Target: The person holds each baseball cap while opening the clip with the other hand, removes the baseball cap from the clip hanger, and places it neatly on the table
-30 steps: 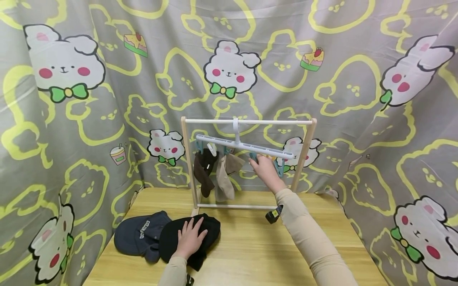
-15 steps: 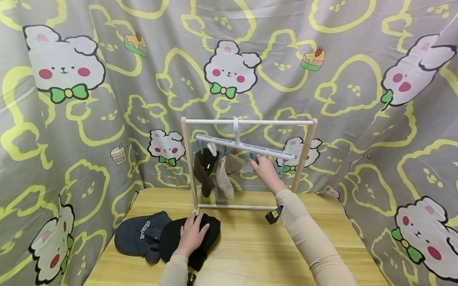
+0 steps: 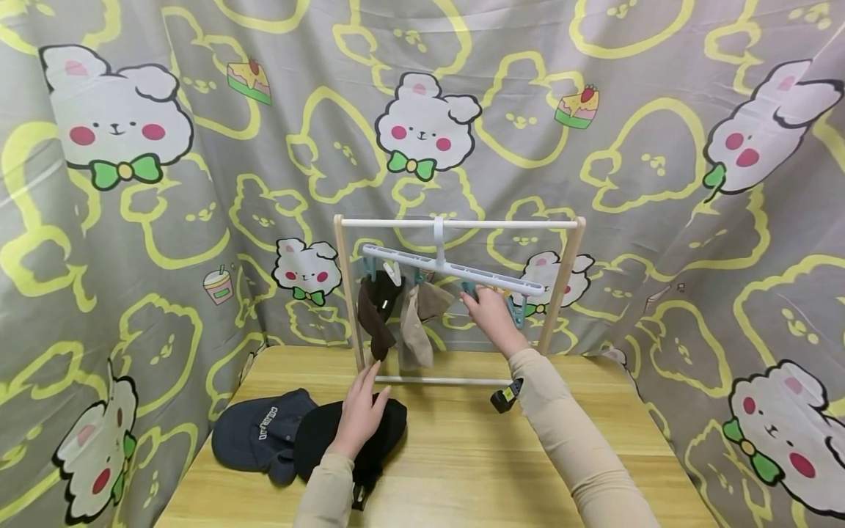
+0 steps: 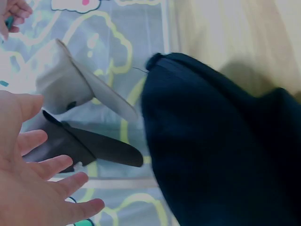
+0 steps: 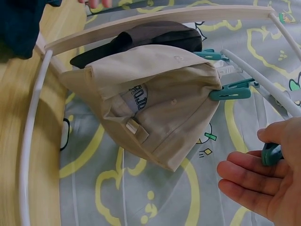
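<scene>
While two of the four caps hang clipped up, the other two lie on the wooden surface [image 3: 475, 455], so the hanging looks about half done. The dark brown cap [image 3: 376, 323] and the beige cap [image 3: 417, 323] hang side by side under the left part of the pale clip hanger [image 3: 455, 268], which tilts down to the right from the white top rail [image 3: 508, 224] of the rack; a teal clip [image 5: 230, 92] bites the beige cap's edge. Left over are the navy cap [image 3: 254, 433], lettered on its front, and the black cap [image 3: 317, 440] overlapping it, both in front of the rack's left end. The right hand [image 3: 494, 315] is at the hanger's right part, its fingers pinching another teal clip [image 5: 271, 154] that has no cap in it. The left hand [image 3: 359, 414] is over the black cap, its fingers spread and grasping nothing, the tips near the lower end of the dark brown cap; whether they touch it cannot be told. Both remaining caps appear to need a clip, and there is room for them on the hanger's right part.
</scene>
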### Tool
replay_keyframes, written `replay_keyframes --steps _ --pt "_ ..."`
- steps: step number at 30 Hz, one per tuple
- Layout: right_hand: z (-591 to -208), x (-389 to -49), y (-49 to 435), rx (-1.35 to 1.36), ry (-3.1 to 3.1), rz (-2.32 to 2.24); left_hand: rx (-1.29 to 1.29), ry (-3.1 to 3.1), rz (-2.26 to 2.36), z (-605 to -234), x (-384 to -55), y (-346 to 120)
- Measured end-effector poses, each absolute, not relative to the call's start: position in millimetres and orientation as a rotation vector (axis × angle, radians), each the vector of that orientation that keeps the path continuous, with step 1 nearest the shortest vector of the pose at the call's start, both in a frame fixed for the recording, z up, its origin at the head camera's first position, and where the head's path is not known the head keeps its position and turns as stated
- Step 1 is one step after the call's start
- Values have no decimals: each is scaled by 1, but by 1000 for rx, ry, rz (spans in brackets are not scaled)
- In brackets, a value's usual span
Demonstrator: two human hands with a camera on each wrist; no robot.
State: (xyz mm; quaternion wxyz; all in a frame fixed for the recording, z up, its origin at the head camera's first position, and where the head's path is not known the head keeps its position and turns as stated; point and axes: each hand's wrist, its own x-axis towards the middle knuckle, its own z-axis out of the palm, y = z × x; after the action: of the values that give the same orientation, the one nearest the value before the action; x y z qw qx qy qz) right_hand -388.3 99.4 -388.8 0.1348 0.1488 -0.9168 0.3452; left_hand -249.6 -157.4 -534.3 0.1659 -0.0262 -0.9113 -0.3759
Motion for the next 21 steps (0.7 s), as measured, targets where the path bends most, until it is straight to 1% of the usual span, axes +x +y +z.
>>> replay_keyframes --steps 9,21 --pt "-389 -390 100 430 -2664 986 -143 -2508 -1181 -511 -264 -150" --pt "-391 -389 100 425 -2669 1017 -161 -2394 -1221 -497 -280 -142"
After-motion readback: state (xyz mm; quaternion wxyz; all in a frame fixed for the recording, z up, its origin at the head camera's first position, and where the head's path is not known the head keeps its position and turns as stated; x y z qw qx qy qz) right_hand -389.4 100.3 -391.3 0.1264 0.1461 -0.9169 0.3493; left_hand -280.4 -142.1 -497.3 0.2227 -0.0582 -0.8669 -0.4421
